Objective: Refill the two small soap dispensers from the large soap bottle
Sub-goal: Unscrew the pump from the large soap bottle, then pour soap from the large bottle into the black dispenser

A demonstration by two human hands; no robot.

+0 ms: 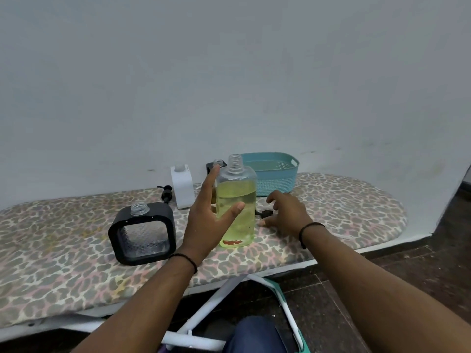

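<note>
From my head view, the large soap bottle (235, 207) stands upright on the leopard-print ironing board (63, 273), its cap off and its threaded neck bare, filled most of the way with yellow-green soap. My left hand (207, 220) is spread beside it on its left, fingers straight and the thumb stretched across the front of the bottle; it curls round nothing, and whether the thumb touches the plastic I cannot tell. My right hand (286, 212) hovers low over the board just to the bottle's right, fingers loosely bent and apart, holding nothing, above a small black pump part (264, 213) lying on the cover. A dark band sits on each wrist.

To the left of the bottle stands the black square soap dispenser (142, 234), upright, pump off, its clear neck open and its ribbed clear body looking empty. Behind it, near the wall, is a white soap dispenser (182, 187), also without a pump, and a black pump head (166, 193) lies just to its left. A second black-framed dispenser (216, 164) peeks out behind my left fingertips, mostly hidden. A teal perforated basket (276, 178) sits behind the bottle at the back of the board.
</note>
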